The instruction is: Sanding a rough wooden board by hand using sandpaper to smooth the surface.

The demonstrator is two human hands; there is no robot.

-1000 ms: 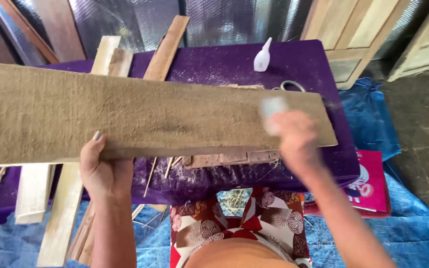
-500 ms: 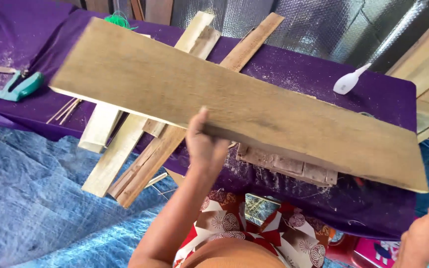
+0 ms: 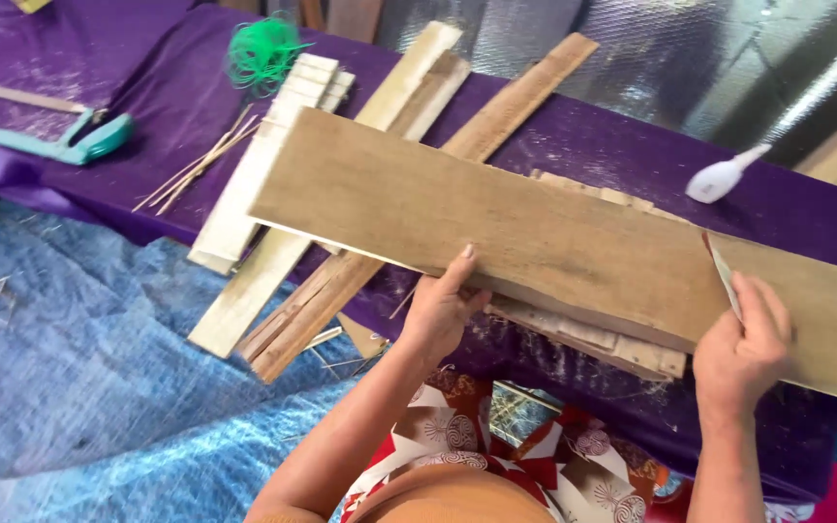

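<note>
A wide board (image 3: 554,242) is lying across the table (image 3: 632,155), over narrower planks (image 3: 341,194); a bottle (image 3: 724,176) is lying behind it.

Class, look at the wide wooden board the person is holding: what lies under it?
Under the wide board lie narrower wooden slats and long planks on the purple cloth. The board hides their middles and whatever else lies beneath it.

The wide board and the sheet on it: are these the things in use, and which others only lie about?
In use:
wide board, left hand at its near edge
thin sheet, held by the right hand

Lying about:
hacksaw
green string
white bottle
wooden slats
</note>
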